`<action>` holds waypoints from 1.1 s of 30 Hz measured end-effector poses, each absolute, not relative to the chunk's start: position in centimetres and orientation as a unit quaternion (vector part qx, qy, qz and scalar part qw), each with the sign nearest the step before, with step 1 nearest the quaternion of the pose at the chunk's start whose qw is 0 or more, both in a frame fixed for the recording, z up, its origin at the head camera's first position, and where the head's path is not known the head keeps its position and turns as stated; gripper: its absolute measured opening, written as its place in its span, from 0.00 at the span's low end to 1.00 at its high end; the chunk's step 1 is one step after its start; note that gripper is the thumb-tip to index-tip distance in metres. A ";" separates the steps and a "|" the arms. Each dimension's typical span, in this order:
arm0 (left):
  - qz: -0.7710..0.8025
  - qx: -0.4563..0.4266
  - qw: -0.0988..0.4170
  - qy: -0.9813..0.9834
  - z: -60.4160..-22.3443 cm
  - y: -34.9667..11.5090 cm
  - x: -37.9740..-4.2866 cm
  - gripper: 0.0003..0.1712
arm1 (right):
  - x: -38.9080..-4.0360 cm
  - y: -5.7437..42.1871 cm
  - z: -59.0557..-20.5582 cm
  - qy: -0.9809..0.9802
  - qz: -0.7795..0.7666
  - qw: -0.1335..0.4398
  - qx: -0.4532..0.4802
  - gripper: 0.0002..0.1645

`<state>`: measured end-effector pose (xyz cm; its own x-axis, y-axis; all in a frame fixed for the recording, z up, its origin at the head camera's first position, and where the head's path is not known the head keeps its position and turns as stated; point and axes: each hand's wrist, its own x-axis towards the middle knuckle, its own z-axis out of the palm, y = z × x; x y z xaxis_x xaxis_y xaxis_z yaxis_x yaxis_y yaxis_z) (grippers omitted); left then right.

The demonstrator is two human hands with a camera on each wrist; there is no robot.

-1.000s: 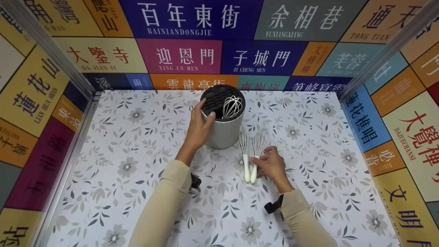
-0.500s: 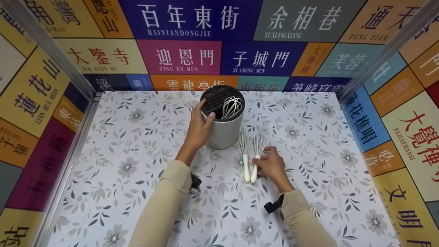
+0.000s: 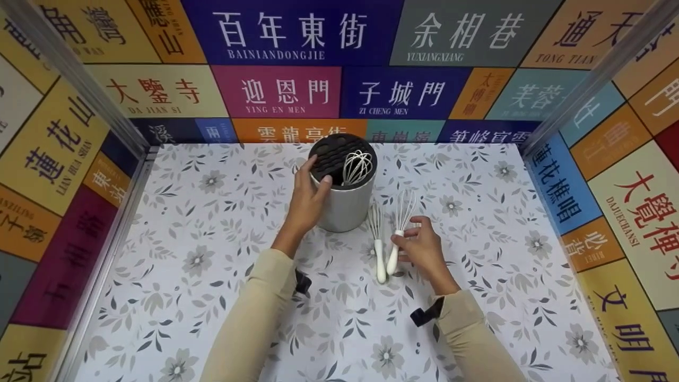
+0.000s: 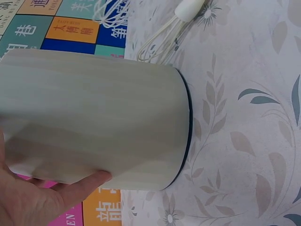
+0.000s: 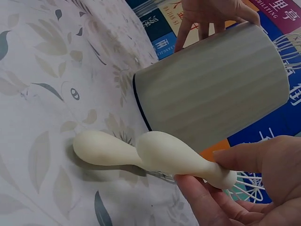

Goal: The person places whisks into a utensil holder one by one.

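Observation:
A light grey utensil holder (image 3: 345, 209) with a black slotted top stands near the back of the table. One whisk stands in it, its wire loops (image 3: 358, 167) poking out of the top. My left hand (image 3: 308, 199) holds the holder at its left side, thumb at the rim; the left wrist view shows a finger (image 4: 89, 186) along its wall. On the table to the right lies a second whisk (image 3: 380, 260) with a cream handle. Just beside it, my right hand (image 3: 424, 246) pinches another whisk (image 5: 171, 153) by the neck of its handle, wires pointing away.
A white tabletop (image 3: 175, 297) with grey flowers and leaves spreads under everything. Colourful panels with printed characters (image 3: 276, 90) wall the back and both sides, and metal posts (image 3: 101, 79) mark the corners.
The right hand has lifted its whisk slightly and moved it away from me, its wires now farther from the whisk lying on the table. The left hand stays on the holder.

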<state>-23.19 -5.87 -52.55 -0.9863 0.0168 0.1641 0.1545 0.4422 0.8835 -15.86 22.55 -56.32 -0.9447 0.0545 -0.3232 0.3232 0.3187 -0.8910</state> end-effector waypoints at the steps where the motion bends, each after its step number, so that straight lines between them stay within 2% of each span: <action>1: -0.524 -0.052 0.066 -0.848 -52.6 -5.9 -23.2 0.36 | -15.9 22.5 -56.1 0.800 -0.577 0.115 0.116 0.45; 11: -0.529 -0.049 0.074 -0.844 -52.9 -6.0 -23.1 0.36 | -16.2 21.4 -53.2 0.784 -0.603 0.105 0.108 0.43; 24: -0.529 -0.054 0.080 -0.843 -52.6 -5.8 -23.3 0.36 | -17.5 19.9 -48.8 0.773 -0.627 0.059 0.080 0.42; 33: -0.532 -0.049 0.064 -0.843 -52.5 -5.8 -23.2 0.36 | -17.4 18.9 -46.1 0.766 -0.640 0.033 0.053 0.41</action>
